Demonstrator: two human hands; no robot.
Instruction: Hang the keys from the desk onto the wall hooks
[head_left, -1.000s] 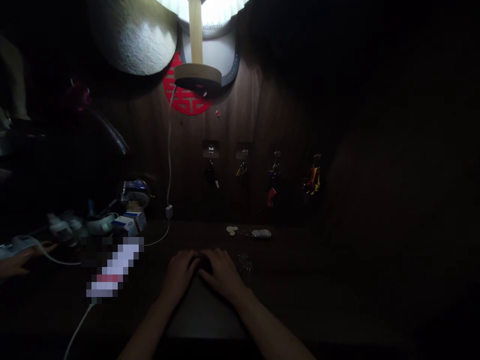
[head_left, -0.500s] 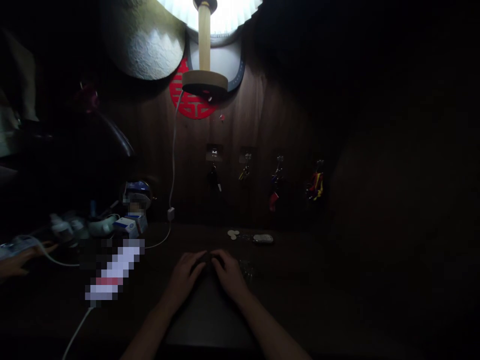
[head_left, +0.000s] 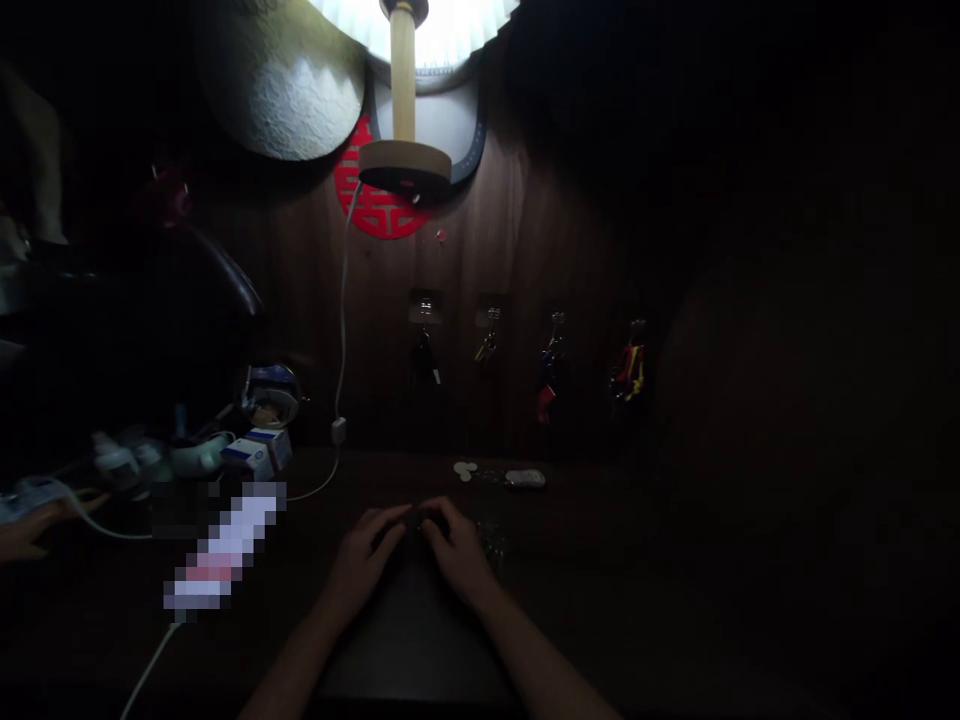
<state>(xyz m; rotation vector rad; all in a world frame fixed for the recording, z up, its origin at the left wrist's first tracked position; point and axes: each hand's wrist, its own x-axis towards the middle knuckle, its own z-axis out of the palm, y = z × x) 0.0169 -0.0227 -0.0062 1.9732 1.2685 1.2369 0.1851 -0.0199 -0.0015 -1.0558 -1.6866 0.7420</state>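
The scene is very dark. My left hand (head_left: 363, 558) and my right hand (head_left: 454, 548) meet over a dark wooden surface, at the far end of a dark flat thing (head_left: 414, 640) that lies between my forearms. The fingertips of both hands curl in and pinch a small dark object (head_left: 413, 519) that I cannot make out. A faint glinting item (head_left: 491, 543) lies just right of my right hand.
A lit lamp (head_left: 403, 95) stands at the back with its white cord (head_left: 341, 330) running down. Key bunches (head_left: 550, 365) hang on wall hooks. A key fob (head_left: 524, 478) and coins (head_left: 464, 468) lie behind my hands. Small boxes (head_left: 257, 450) and a power strip (head_left: 217, 550) sit left.
My hands have slid slightly forward and their fingertips have drawn closer together around the small dark object. The view has shifted a little.
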